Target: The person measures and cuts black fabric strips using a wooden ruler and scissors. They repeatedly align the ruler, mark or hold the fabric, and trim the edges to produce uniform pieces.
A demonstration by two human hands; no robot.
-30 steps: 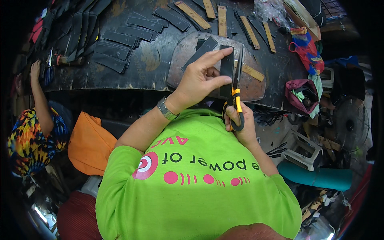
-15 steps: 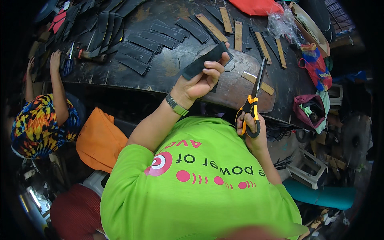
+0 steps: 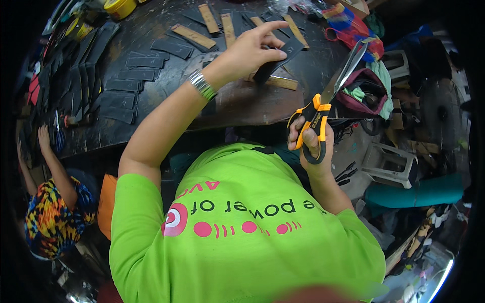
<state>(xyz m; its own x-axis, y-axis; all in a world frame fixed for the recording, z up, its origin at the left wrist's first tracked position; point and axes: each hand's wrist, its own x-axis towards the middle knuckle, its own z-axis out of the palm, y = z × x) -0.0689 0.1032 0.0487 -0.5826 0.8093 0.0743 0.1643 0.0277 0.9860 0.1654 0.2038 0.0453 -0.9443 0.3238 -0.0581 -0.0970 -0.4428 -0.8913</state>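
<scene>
My left hand [image 3: 255, 50] reaches over the table and pinches a black flat strip [image 3: 290, 50] between thumb and fingers, with the index finger stretched out. The strip is held slanted above a brown strip [image 3: 283, 82] lying on the table. In my right hand [image 3: 316, 144] is a pair of scissors [image 3: 317, 118] with orange and black handles. Its fingers are in the loops, and the blades point up and to the right, past the table's front edge. The scissors and the black strip are apart.
Rows of black strips [image 3: 124, 86] lie on the dark table [image 3: 172, 111], with several brown strips [image 3: 194, 36] farther back. A maroon bag [image 3: 361, 96] sits by the right edge, a grey plastic stool [image 3: 389, 164] below it. Another person [image 3: 58, 212] works at the left.
My head view has shifted to the right. My left hand has turned and carried the black strip rightward, farther over the table. The scissors now tilt more to the right.
</scene>
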